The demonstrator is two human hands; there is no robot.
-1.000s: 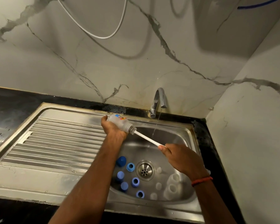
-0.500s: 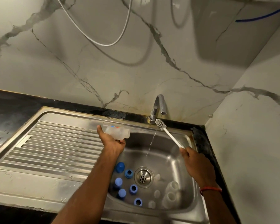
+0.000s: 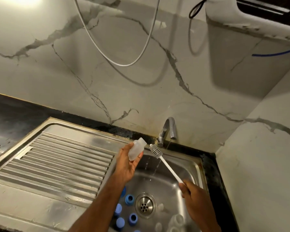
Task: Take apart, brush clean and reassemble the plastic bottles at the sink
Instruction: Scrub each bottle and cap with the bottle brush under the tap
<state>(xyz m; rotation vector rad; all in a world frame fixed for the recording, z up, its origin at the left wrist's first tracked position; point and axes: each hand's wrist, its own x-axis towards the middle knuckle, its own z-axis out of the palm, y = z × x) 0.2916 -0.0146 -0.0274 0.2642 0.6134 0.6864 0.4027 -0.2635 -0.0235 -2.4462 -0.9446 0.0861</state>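
Note:
My left hand (image 3: 126, 165) holds a small clear plastic bottle (image 3: 137, 149) above the basin's left rim, its neck pointing up and to the right. My right hand (image 3: 193, 194) grips the white handle of a bottle brush (image 3: 164, 162). The bristle head sits just right of the bottle's mouth, outside the bottle, beside the thin water stream. Several blue caps (image 3: 129, 199) lie on the basin floor left of the drain (image 3: 145, 205). Clear bottles (image 3: 176, 220) lie to the drain's right.
The chrome tap (image 3: 168, 129) runs a thin stream into the steel sink (image 3: 195, 164). A ribbed draining board (image 3: 57, 163) spreads to the left, with black counter (image 3: 12, 113) beyond. A marble wall stands close on the right. A grey hose (image 3: 120, 64) loops overhead.
The brush came out of the bottle, swung up under the tap, and now sits beside the bottle's mouth. My left hand turned the bottle's neck upward. The view tilted up.

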